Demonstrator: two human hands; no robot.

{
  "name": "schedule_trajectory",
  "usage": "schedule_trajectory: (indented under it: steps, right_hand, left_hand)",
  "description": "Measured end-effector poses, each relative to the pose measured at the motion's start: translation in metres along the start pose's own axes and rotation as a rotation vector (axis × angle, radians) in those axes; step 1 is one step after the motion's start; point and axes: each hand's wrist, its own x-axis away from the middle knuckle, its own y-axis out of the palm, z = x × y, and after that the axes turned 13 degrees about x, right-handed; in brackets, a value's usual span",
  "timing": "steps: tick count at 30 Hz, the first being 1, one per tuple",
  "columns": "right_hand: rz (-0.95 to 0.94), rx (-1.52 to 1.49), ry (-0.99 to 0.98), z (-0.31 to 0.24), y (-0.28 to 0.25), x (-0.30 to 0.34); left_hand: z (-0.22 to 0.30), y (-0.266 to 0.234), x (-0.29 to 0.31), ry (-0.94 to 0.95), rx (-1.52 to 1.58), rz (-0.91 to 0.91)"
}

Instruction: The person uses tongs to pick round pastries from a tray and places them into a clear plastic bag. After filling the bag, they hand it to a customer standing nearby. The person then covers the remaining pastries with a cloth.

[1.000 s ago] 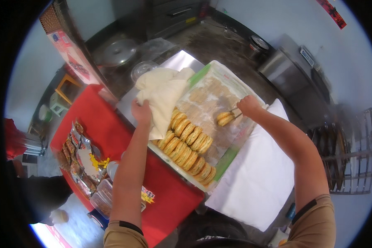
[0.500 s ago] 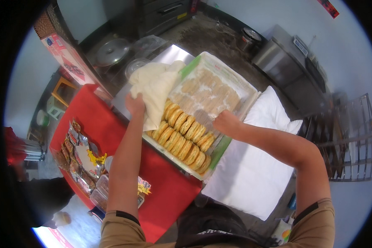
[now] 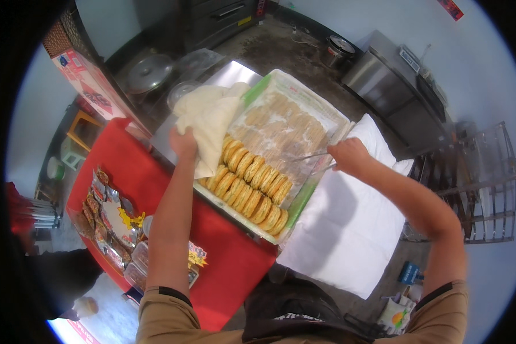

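My left hand [image 3: 183,143] is closed on the edge of a thick cream cloth [image 3: 209,117], folded back over the far left part of a shallow box [image 3: 243,228]. Two rows of round, flaky golden pastries [image 3: 246,200] stand on edge along the box's near side. Behind them the box's lining [image 3: 286,123] is bare, with pale marks on it. Over the box's right side, my right hand [image 3: 350,156] grips metal tongs [image 3: 311,156]. The tongs' arms point left, spread apart, with no pastry visible between them. Their far tips are hard to make out.
A white quilt-like bundle [image 3: 338,229] lies against the box's right side. To the left, a red-covered table [image 3: 229,281] carries packaged snacks [image 3: 106,221]. A metal rack [image 3: 476,189] and steel cabinet [image 3: 387,86] stand at the right. Lidded pots [image 3: 149,73] sit at the back left.
My right hand has moved up and to the right, away from the pastries, and the tongs now show clearly. My left hand stays on the cloth. The whole view has shifted slightly.
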Motion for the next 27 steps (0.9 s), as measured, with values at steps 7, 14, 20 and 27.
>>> schedule_trajectory:
  steps: [7, 14, 20, 27]
  right_hand:
    - [-0.117, -0.188, 0.172, -0.052, 0.059, 0.026]
    - [-0.203, -0.358, 0.327, -0.027, 0.041, 0.068]
    - [-0.129, -1.078, 0.512, -0.051, 0.045, 0.024]
    - [-0.250, -1.533, 0.369, -0.122, 0.076, -0.058]
  left_hand:
    - [0.014, -0.001, 0.007, 0.028, -0.026, 0.033]
    - [0.004, -0.005, -0.001, 0.047, -0.020, 0.038]
    - [0.002, -0.005, -0.005, 0.077, 0.115, 0.029]
    - [0.019, -0.002, -0.001, 0.056, 0.083, -0.013]
